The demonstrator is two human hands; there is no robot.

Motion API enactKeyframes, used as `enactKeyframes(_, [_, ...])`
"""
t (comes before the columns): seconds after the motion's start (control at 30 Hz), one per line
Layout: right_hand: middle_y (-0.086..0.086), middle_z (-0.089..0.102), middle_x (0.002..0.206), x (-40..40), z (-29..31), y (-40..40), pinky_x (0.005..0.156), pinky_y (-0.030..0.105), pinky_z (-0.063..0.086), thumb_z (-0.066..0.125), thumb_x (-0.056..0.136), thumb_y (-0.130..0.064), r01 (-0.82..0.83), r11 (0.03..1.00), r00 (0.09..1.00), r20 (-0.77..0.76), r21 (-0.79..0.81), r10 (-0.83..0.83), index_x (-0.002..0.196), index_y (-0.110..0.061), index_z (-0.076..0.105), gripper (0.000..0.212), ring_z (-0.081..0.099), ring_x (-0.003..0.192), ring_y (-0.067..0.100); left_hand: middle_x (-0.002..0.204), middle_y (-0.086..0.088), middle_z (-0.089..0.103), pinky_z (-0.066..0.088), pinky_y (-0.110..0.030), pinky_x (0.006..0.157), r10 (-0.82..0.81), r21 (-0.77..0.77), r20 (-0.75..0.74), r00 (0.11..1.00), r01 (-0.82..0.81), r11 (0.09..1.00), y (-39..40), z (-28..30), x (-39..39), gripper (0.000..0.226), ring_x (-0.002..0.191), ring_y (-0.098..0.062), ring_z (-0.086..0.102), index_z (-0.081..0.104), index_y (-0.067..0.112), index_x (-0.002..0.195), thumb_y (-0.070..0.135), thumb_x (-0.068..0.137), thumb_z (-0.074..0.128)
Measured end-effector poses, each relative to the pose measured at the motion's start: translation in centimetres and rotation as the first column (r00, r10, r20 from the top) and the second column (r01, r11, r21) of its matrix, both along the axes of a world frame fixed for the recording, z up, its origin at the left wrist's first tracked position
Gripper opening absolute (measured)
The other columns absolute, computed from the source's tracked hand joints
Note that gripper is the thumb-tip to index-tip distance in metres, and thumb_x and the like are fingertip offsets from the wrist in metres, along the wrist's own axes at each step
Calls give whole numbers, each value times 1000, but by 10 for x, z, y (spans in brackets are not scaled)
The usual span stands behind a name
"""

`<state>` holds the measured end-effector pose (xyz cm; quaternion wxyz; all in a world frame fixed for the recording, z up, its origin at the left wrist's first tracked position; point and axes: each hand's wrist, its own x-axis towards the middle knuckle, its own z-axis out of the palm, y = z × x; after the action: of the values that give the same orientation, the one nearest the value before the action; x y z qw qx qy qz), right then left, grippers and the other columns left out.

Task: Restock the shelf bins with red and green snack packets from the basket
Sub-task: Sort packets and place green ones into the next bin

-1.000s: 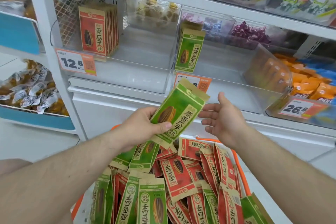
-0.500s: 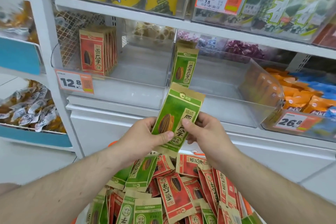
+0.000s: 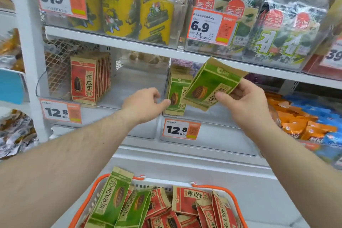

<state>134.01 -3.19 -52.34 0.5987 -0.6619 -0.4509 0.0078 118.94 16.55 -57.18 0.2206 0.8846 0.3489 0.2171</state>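
The right hand (image 3: 246, 103) pinches a green packet (image 3: 212, 84) by its lower edge, tilted before the green bin's (image 3: 207, 146) front edge, left hand (image 3: 144, 104) loosely curled, empty; it looks light, papery, best gripped at an edge.

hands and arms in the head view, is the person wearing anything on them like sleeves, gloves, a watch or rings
Nothing visible. Both forearms are bare as far as the frame edge, with no sleeve cuff in sight. The left hand and right hand show no gloves, watch, bracelet or rings on the sides facing the camera.
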Motion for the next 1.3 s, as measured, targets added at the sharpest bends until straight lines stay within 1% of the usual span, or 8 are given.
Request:
enactKeyframes(0.13, [-5,77,91,37,-19,38,90,40,56,75,84,-1,20,982,999,-30,-190,-26,90,-26,71,26,72,92,18,111,12,69,42,-30,84,23,112,-215,976,1,994,2,-19,9,47,110,-18,61,61,35,116,66,95,33])
enactKeyframes(0.27, [-7,72,79,49,-34,76,60,16,48,74,86,-7,-7,940,995,-97,-341,-27,96,-17,71,15,64,67,6,108,13,70,39,-30,79,34,148,-189,981,-6,989,1,-22,8,46,109,-16,61,64,36,112,66,95,33])
enactKeyframes(0.37, [-4,68,78,53,-42,99,46,10,41,72,89,-6,-32,925,977,-206,-378,-50,95,-14,67,11,59,62,5,110,11,70,39,-29,79,28,141,-206,978,1,990,2,-21,7,46,111,-17,60,64,38,114,65,95,33])
enactKeyframes(0.77, [1,70,88,68,-62,140,71,31,57,75,88,-15,11,867,968,-211,-499,-134,110,-10,66,24,67,78,17,104,10,71,37,-29,73,17,172,-237,971,24,985,1,-21,6,49,105,-18,61,66,40,110,66,96,27])
enactKeyframes(0.97, [4,63,87,65,-62,146,80,39,58,81,82,-26,154,835,935,-195,-528,-296,140,-4,41,73,69,85,23,111,10,70,40,-29,77,11,162,-245,969,30,986,1,-19,6,48,110,-18,60,63,44,121,65,97,27])
enactKeyframes(1.03, [8,69,91,66,-65,150,81,40,59,78,84,-25,102,834,936,-232,-543,-266,134,-2,50,61,70,84,23,110,9,70,42,-30,79,10,165,-255,967,33,986,0,-19,6,49,110,-18,60,63,43,121,65,97,26])
enactKeyframes(1.13, [9,74,91,65,-71,156,86,44,59,76,86,-28,44,809,948,-232,-586,-220,100,-7,69,27,70,82,22,110,9,70,42,-30,78,14,165,-263,965,31,986,0,-19,6,50,110,-18,60,63,43,122,65,97,25])
enactKeyframes(1.3, [4,74,88,65,-77,161,83,42,60,81,81,-29,62,789,953,-197,-611,-228,95,-10,69,27,72,81,20,112,10,70,44,-31,81,14,161,-266,964,30,987,0,-18,6,50,111,-17,60,62,45,124,65,97,24])
